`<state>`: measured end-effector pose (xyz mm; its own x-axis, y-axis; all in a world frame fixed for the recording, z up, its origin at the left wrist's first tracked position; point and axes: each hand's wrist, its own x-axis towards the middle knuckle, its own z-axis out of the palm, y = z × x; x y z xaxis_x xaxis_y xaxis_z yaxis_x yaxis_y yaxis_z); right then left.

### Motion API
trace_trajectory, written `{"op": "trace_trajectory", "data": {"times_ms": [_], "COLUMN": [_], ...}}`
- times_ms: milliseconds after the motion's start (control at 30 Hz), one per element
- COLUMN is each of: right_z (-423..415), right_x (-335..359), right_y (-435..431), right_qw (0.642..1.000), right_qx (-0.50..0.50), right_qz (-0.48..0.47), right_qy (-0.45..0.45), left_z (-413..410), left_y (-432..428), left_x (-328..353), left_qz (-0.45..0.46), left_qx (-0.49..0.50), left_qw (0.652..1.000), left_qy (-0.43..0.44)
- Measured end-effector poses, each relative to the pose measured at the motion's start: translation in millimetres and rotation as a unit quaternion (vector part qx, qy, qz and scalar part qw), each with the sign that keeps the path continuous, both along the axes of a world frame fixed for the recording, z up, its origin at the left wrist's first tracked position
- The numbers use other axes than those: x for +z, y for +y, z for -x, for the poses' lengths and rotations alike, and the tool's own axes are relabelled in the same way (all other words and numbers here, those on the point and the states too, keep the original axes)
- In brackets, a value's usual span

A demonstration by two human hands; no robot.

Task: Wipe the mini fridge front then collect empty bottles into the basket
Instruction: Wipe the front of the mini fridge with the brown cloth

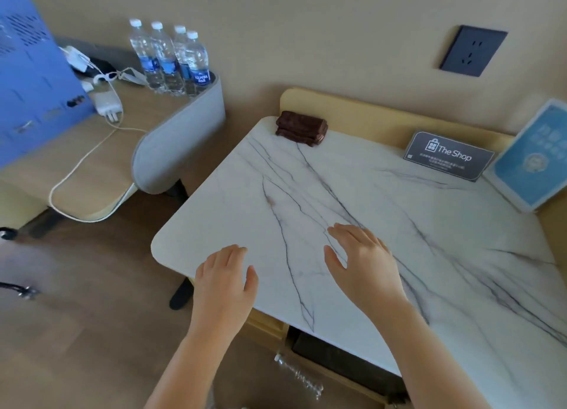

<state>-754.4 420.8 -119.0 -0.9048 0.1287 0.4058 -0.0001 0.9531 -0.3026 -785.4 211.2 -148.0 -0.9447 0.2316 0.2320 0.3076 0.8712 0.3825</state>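
Cloth (301, 128), brown and folded, lies well ahead of your left hand (225, 281): soft, light, so pinch the top fold. Your right hand (365, 267) and left are spread, holding nothing.

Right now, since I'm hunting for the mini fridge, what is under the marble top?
Under the marble top, a dark panel shows inside a wooden frame, with a clear bottle lying before it. The top hides the rest.

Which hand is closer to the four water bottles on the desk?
Left. The left hand is at the marble tabletop's front left corner, the water bottles beyond it leftward; the right hand lies farther right.
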Motion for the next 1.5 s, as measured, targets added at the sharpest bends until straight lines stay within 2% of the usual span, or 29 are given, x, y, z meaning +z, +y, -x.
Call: {"op": "trace_trajectory", "data": {"times_ms": [267,600,833,1000,1133,1333,1500], "right_z": [72,207,293,340,369,401,413], "right_x": [-18,-20,-26,-39,-54,-71,-86], "right_y": [1,1,15,23,29,37,48], "right_qw": [1.0,0.999,0.998,0.999,0.999,0.995,0.991], "right_qx": [0.014,-0.029,-0.044,-0.031,-0.031,-0.04,-0.05], "right_qz": [0.007,-0.026,-0.033,-0.028,-0.031,-0.071,-0.066], "right_qy": [0.01,-0.028,-0.019,-0.014,-0.028,-0.063,-0.105], "left_z": [70,242,319,350,360,368,370], "left_y": [-6,3,24,43,47,45,47], "left_x": [-12,-27,-38,-53,-70,-84,-86], "left_qz": [0.028,-0.02,-0.061,-0.061,-0.065,-0.068,-0.073], "left_qx": [0.035,-0.011,-0.057,-0.09,-0.087,-0.076,-0.067], "left_qw": [0.998,1.0,0.996,0.994,0.993,0.994,0.995], "left_qy": [-0.038,0.004,0.014,0.013,-0.047,-0.044,-0.027]}}
